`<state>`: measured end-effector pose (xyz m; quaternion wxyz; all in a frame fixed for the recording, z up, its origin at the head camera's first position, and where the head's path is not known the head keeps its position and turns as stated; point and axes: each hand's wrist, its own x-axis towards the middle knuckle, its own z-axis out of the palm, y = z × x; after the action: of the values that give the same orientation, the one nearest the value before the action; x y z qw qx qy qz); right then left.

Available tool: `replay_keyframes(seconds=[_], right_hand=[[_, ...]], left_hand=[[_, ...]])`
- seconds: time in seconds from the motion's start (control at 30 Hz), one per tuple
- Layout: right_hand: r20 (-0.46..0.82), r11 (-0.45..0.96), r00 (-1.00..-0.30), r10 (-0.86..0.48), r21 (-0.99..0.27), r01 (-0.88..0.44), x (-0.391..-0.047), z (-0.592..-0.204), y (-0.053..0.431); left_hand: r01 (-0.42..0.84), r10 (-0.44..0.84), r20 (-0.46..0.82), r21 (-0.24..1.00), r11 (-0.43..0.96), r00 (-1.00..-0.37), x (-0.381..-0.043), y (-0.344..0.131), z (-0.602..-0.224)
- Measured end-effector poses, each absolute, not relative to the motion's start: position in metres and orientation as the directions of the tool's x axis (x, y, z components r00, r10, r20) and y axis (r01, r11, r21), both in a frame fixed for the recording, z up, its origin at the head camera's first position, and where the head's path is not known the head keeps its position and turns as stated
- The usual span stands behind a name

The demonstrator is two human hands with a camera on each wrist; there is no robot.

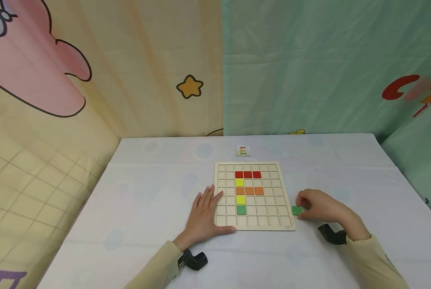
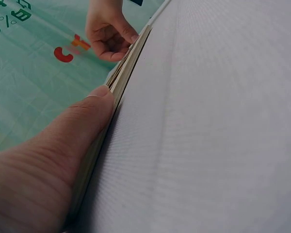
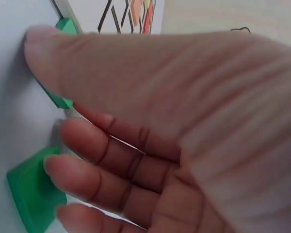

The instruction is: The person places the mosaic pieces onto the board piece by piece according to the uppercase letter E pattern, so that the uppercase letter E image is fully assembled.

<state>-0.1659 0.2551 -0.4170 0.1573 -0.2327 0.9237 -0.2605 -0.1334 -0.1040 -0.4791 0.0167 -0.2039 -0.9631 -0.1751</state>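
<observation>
A pale wooden grid board lies on the table. Three red tiles, two yellow tiles, three orange tiles and one green tile sit in its squares. My left hand rests with spread fingers along the board's left side, its thumb against the near edge. Just beyond the right edge, my right hand pinches a loose green tile at the table surface. A second loose green tile lies by its other fingertips in the right wrist view.
A small pattern card with coloured squares lies behind the board. The white-covered table extends to both sides, with printed curtains behind it. Black wrist bands sit on both arms.
</observation>
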Motion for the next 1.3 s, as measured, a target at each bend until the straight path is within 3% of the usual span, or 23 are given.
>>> replay_keyframes(seconds=[0.53, 0.73, 1.0, 1.3], right_hand=[[-0.112, 0.719, -0.870, -0.481, -0.618, -0.318, -0.169, -0.414, 0.250], [0.047, 0.701, -0.901, -0.432, -0.611, -0.368, -0.167, -0.411, 0.237], [0.136, 0.536, -0.850, -0.509, -0.722, -0.437, -0.159, -0.428, 0.198], [0.143, 0.515, -0.846, -0.513, -0.738, -0.437, -0.156, -0.445, 0.161]], left_hand=[[0.409, 0.393, 0.118, 0.321, 0.854, -0.912, -0.133, -0.104, -0.480], [0.420, 0.396, 0.138, 0.319, 0.850, -0.908, -0.134, -0.105, -0.480], [0.438, 0.406, 0.166, 0.319, 0.840, -0.899, -0.134, -0.105, -0.481], [0.424, 0.396, 0.151, 0.319, 0.848, -0.906, -0.134, -0.105, -0.480]])
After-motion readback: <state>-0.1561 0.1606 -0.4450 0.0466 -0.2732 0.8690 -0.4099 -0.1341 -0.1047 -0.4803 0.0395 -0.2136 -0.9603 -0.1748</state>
